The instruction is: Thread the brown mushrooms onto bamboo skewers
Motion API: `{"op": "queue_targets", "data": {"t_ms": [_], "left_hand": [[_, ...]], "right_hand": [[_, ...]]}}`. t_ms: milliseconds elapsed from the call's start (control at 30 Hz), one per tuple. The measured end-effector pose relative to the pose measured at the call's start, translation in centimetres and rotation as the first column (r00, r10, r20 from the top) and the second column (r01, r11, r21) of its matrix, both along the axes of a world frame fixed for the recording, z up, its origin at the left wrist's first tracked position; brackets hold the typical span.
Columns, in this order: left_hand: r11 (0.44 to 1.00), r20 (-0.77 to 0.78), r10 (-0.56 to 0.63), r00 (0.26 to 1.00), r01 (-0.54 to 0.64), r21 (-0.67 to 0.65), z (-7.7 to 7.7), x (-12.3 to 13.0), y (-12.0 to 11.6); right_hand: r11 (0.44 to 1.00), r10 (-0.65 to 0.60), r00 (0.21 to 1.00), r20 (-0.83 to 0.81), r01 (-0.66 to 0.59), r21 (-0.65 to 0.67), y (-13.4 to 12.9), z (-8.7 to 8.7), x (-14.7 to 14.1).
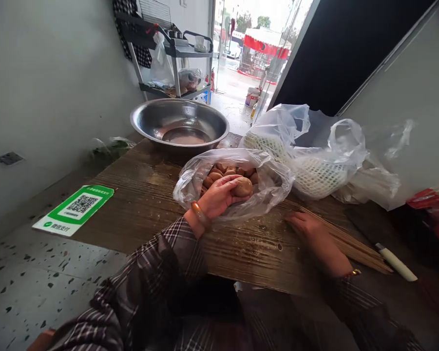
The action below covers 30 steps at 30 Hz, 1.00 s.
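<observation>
My left hand (219, 197), with an orange-brown bangle at its wrist, is closed around a round brown mushroom-like piece (243, 187). It holds the piece over the mouth of a clear plastic bag (274, 195). Inside the bag lie several similar brown pieces (229, 169). On the right, my right hand (302, 224) rests on the wooden table (241, 248), its fingers stretched out and slightly blurred. Those fingers lie at the near tips of a bundle of thin wooden skewers (351, 243); whether they touch one is hard to see.
A wide metal basin (181, 141) stands behind the bag. White plastic bags with netted foam (317, 175) are at the back right. A pale-handled knife (396, 263) lies beyond the skewers. At the left edge is a green QR card (76, 209). A shelf cart (175, 51) stands behind.
</observation>
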<state>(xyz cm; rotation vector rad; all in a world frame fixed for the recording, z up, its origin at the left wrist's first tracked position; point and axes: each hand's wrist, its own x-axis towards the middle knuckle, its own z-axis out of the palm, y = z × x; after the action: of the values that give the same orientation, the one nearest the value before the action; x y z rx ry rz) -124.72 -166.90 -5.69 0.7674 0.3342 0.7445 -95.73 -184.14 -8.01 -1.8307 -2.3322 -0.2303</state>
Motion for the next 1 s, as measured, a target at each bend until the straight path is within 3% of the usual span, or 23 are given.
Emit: {"op": "queue_targets", "data": {"t_ms": [133,267,367,467,567,633,700,767,800,867,1000], "left_hand": [[0.999,0.031,-0.034,0.999,0.034,-0.005,-0.4,0.2,-0.1],[0.999,0.032,-0.019,0.999,0.02,-0.027,-0.5,0.2,0.0],[0.999,0.032,0.017,0.999,-0.015,-0.045,-0.4,0.0,0.1],[0.999,0.034,0.029,0.999,-0.027,-0.043,-0.4,0.0,0.3],[0.999,0.012,0.024,1.0,-0.023,-0.026,-0.3,0.0,0.3],[0.999,0.004,0.024,1.0,-0.024,-0.021,-0.1,0.0,0.2],[1.0,0.005,0.024,1.0,-0.024,-0.019,0.1,0.0,0.0],[1.0,0.002,0.027,1.0,-0.027,-0.013,0.4,-0.1,-0.2],[0.999,0.0,0.034,0.999,-0.034,-0.01,0.6,-0.1,-0.2],[0.999,-0.005,0.049,0.999,-0.049,-0.011,0.8,-0.1,-0.4],[0.996,-0.027,0.074,0.997,-0.075,-0.038,1.0,-0.1,-0.4]], "right_hand": [[0.999,0.038,0.988,0.15,-0.042,0.023,1.1,0.4,-0.4],[0.969,0.109,0.985,0.13,-0.135,0.209,2.5,1.3,-3.3],[0.911,0.207,0.978,-0.008,-0.19,0.367,2.9,3.2,-6.8],[0.847,0.289,0.944,-0.158,-0.174,0.503,2.9,6.5,-10.1],[0.822,0.262,0.897,-0.357,-0.014,0.569,3.2,9.7,-12.4],[0.851,0.224,0.79,-0.571,0.127,0.509,3.8,10.9,-13.6],[0.924,0.171,0.585,-0.792,0.183,0.335,4.5,10.6,-14.5],[0.986,0.079,0.382,-0.921,0.103,0.128,5.1,9.2,-15.2],[0.997,0.028,0.32,-0.947,0.054,0.048,5.3,8.2,-15.3],[0.999,-0.046,0.294,-0.955,0.021,-0.042,5.4,6.1,-15.4],[0.993,-0.011,0.419,-0.908,0.115,0.041,5.2,3.5,-14.6]]}}
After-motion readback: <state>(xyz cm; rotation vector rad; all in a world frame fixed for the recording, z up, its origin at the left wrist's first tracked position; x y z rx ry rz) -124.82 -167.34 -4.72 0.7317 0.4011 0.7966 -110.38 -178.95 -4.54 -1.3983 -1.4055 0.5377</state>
